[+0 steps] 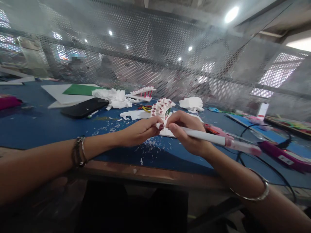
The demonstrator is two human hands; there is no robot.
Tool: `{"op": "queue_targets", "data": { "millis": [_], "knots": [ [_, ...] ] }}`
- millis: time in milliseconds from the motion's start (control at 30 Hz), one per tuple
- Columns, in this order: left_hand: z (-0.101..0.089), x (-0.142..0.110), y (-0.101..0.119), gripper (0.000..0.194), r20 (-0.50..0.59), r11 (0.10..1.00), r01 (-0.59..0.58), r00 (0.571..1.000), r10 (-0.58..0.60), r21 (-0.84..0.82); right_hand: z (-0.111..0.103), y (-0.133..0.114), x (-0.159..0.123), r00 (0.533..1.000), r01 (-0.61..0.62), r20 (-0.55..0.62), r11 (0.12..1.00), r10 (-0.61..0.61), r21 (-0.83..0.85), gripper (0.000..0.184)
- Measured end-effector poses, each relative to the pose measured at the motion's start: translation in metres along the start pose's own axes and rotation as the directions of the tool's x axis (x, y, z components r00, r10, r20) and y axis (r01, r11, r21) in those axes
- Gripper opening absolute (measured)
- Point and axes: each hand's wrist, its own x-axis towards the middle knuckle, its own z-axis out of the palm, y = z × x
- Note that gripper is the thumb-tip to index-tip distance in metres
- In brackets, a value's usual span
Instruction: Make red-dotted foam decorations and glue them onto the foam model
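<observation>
In my left hand point(142, 132), thumb and fingers pinch a small white piece with a dark red end point(159, 126). My right hand point(188, 131) is closed around a white pen-like tool with a pink, see-through rear end point(206, 135). The tool's thin tip points left and is close to the red end; whether they touch I cannot tell. Just beyond my hands stands a white curved piece dotted with dark red spots point(160, 107). White shavings point(152, 144) are scattered on the blue table top point(116, 150) below my hands.
Farther left lie a black phone point(85, 107), a green sheet point(80, 89) and crumpled white tissue point(114, 97). A white rack with red posts point(143, 93) and more tissue point(191, 104) stand behind. At right are a purple case point(283, 155) and black cables point(277, 171).
</observation>
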Motion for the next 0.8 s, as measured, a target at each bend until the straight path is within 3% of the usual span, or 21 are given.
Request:
{"op": "queue_targets", "data": {
  "millis": [133, 233, 367, 433, 500, 533, 633, 700, 800],
  "knots": [
    [-0.002, 0.002, 0.0, 0.015, -0.03, 0.997, -0.073, 0.997, 0.074, 0.035, -0.001, 0.007, 0.0, 0.993, -0.058, -0.101, 0.998, 0.054, -0.033, 0.015],
    [-0.004, 0.004, -0.001, 0.01, -0.078, 0.975, -0.193, 0.976, 0.202, 0.106, -0.004, 0.014, 0.001, 0.976, -0.07, -0.206, 0.997, 0.066, -0.014, 0.017],
    [-0.006, 0.004, -0.002, 0.01, -0.136, 0.943, -0.282, 0.942, 0.307, 0.174, -0.009, 0.018, 0.001, 0.979, -0.078, -0.193, 0.993, 0.059, -0.092, 0.019],
    [-0.007, 0.004, -0.002, 0.01, -0.191, 0.947, -0.273, 0.934, 0.303, 0.17, -0.009, 0.018, 0.001, 0.989, -0.103, -0.123, 0.968, 0.076, -0.231, 0.022],
    [-0.009, 0.005, -0.003, 0.012, -0.288, 0.97, -0.208, 0.928, 0.237, 0.126, -0.007, 0.02, 0.002, 0.987, -0.133, 0.028, 0.891, 0.16, -0.435, 0.024],
    [-0.01, 0.005, -0.004, 0.014, -0.345, 0.983, -0.162, 0.921, 0.182, 0.088, -0.005, 0.021, 0.002, 0.967, -0.127, 0.119, 0.831, 0.225, -0.542, 0.025],
    [-0.017, 0.009, -0.008, 0.023, -0.478, 0.994, -0.049, 0.878, -0.005, -0.1, 0.0, 0.026, 0.003, 0.848, 0.001, 0.351, 0.661, 0.397, -0.751, 0.023],
    [-0.022, 0.012, -0.012, 0.025, -0.523, 0.969, -0.045, 0.847, -0.092, -0.243, 0.002, 0.03, 0.002, 0.793, 0.067, 0.415, 0.613, 0.446, -0.787, 0.018],
    [-0.031, 0.016, -0.018, 0.023, -0.571, 0.935, -0.084, 0.809, -0.137, -0.345, 0.002, 0.033, 0.001, 0.775, 0.071, 0.411, 0.579, 0.481, -0.812, 0.019]
  ]
}}
